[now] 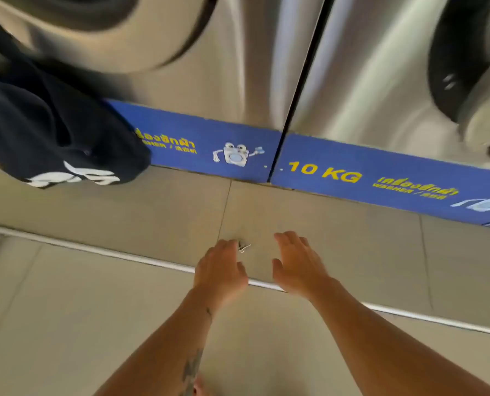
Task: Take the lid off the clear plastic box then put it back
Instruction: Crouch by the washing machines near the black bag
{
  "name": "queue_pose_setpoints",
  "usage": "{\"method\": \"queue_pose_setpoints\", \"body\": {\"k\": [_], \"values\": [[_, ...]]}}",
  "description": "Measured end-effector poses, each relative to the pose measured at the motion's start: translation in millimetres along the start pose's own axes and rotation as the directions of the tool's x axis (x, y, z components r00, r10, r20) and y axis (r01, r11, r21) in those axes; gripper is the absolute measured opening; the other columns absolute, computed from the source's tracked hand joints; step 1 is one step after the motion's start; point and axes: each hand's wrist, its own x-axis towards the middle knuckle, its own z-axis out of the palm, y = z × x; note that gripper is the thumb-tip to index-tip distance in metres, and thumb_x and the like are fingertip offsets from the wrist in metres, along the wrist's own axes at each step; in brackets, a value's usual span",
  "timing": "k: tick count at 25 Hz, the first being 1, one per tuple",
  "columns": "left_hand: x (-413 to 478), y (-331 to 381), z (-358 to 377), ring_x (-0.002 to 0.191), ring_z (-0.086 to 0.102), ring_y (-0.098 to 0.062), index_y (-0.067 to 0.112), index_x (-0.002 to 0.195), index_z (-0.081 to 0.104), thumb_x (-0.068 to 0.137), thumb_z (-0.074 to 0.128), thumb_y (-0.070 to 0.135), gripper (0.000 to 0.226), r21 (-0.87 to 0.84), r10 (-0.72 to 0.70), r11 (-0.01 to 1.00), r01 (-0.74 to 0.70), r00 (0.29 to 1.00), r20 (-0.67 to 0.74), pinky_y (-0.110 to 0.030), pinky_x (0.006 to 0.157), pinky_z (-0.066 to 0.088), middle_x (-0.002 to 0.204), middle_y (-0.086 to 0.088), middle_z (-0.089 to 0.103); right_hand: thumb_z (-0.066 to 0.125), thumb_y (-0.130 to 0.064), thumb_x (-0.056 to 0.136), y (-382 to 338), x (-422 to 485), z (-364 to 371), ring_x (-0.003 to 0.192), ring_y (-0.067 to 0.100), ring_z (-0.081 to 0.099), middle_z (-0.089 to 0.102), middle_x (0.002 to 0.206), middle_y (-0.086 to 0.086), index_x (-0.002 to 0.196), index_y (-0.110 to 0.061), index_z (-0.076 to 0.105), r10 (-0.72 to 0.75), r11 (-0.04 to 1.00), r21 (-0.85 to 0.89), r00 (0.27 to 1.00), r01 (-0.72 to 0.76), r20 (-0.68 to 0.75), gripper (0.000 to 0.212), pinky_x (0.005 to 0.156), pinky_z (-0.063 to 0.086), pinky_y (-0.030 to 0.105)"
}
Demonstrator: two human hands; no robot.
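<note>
Two steel washing machines (238, 67) fill upper view, blue strip (352, 170) along base. Dark garment (52, 124) hangs at left. Tiled step (352, 247) below, metal edging (124, 254).

Left hand (219, 271), right hand (298, 265) reach forward over step, both spread, holding nothing. Small metal bit (243, 247) by left fingertips.

Clear plastic box, lid: not in view. Judgement: likely light, slick, slightly flexible; grip lid at opposite edges.

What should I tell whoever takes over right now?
Left hand: open, palm down, fingertips beside a small metal item on the tiled ledge.
Right hand: open, empty, above the ledge.
The clear plastic box and its lid are not in view, so progress cannot be judged.
Dark garment hangs from the left washer.
Left: find the box.
</note>
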Motion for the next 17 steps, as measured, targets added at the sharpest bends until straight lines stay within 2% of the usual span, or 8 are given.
{"method": "queue_pose_setpoints", "body": {"k": [3, 5, 7, 9, 12, 14, 17], "values": [[43.9, -21.3, 60.2, 0.123, 0.046, -0.024, 0.025, 0.134, 0.041, 0.085, 0.053, 0.028, 0.05, 0.015, 0.051, 0.999, -0.05, 0.995, -0.085, -0.036, 0.099, 0.041, 0.136, 0.002, 0.045, 0.052, -0.027, 0.089, 26.9, 39.1, 61.5, 0.136, 0.028, 0.032, 0.031, 0.151, 0.004, 0.145, -0.017, 0.031, 0.012, 0.999, -0.04, 1.0, -0.013, -0.025, 0.06, 0.103, 0.04, 0.04], [68.3, -33.7, 94.0, 0.136, 0.034, -0.024, 0.023, 0.141, 0.034, 0.085, 0.055, 0.031, 0.061, 0.066, 0.084, 0.995, -0.078, 0.992, -0.098, -0.039, 0.109, 0.034, 0.148, 0.0, 0.036, 0.052, -0.027, 0.088, 39.8, 57.9, 95.7, 0.141, 0.027, 0.024, 0.023, 0.157, 0.005, 0.146, -0.017, 0.028, 0.026, 0.998, -0.057, 0.999, -0.027, -0.025, 0.063, 0.107, 0.035, 0.041], [81.3, -43.8, 123.4, 0.139, 0.028, -0.024, 0.021, 0.141, 0.034, 0.084, 0.057, 0.032, 0.063, 0.127, 0.118, 0.987, -0.099, 0.981, -0.153, -0.04, 0.111, 0.031, 0.151, -0.002, 0.033, 0.053, -0.026, 0.085, 48.9, 68.7, 124.0, 0.143, 0.028, 0.02, 0.02, 0.159, 0.008, 0.147, -0.017, 0.029, 0.009, 0.997, -0.08, 0.996, -0.016, -0.089, 0.067, 0.11, 0.03, 0.042], [90.3, -51.5, 141.1, 0.13, 0.035, -0.027, 0.02, 0.132, 0.046, 0.081, 0.058, 0.028, 0.052, 0.175, 0.174, 0.976, -0.129, 0.944, -0.28, -0.041, 0.106, 0.036, 0.142, -0.004, 0.041, 0.053, -0.025, 0.079, 55.2, 75.6, 140.3, 0.141, 0.032, 0.027, 0.028, 0.156, 0.012, 0.143, -0.014, 0.036, -0.028, 0.994, -0.113, 0.981, 0.006, -0.19, 0.067, 0.109, 0.03, 0.046], [98.7, -60.1, 149.5, 0.107, 0.046, -0.03, 0.018, 0.112, 0.058, 0.084, 0.052, 0.022, 0.029, 0.189, 0.263, 0.962, -0.199, 0.86, -0.436, -0.042, 0.088, 0.041, 0.119, -0.006, 0.052, 0.051, -0.027, 0.075, 59.9, 78.0, 155.7, 0.134, 0.035, 0.034, 0.038, 0.15, 0.015, 0.14, -0.01, 0.041, -0.069, 0.992, -0.125, 0.948, 0.031, -0.31, 0.068, 0.107, 0.031, 0.049], [107.1, -67.2, 146.5, 0.093, 0.047, -0.031, 0.018, 0.104, 0.06, 0.084, 0.051, 0.019, 0.022, 0.273, 0.348, 0.93, -0.246, 0.826, -0.443, -0.042, 0.077, 0.038, 0.106, -0.007, 0.053, 0.051, -0.029, 0.076, 62.3, 78.9, 162.3, 0.133, 0.036, 0.034, 0.038, 0.15, 0.016, 0.141, -0.009, 0.041, -0.08, 0.991, -0.133, 0.935, 0.036, -0.346, 0.069, 0.108, 0.029, 0.049], [120.8, -73.6, 133.1, 0.08, 0.05, -0.034, 0.011, 0.099, 0.061, 0.078, 0.061, 0.013, 0.022, 0.436, 0.46, 0.849, -0.299, 0.823, -0.333, -0.043, 0.07, 0.038, 0.096, -0.012, 0.055, 0.051, -0.031, 0.076, 63.9, 80.1, 162.6, 0.133, 0.037, 0.035, 0.037, 0.15, 0.016, 0.141, -0.01, 0.041, -0.081, 0.99, -0.14, 0.936, 0.034, -0.344, 0.069, 0.108, 0.029, 0.049]]}}
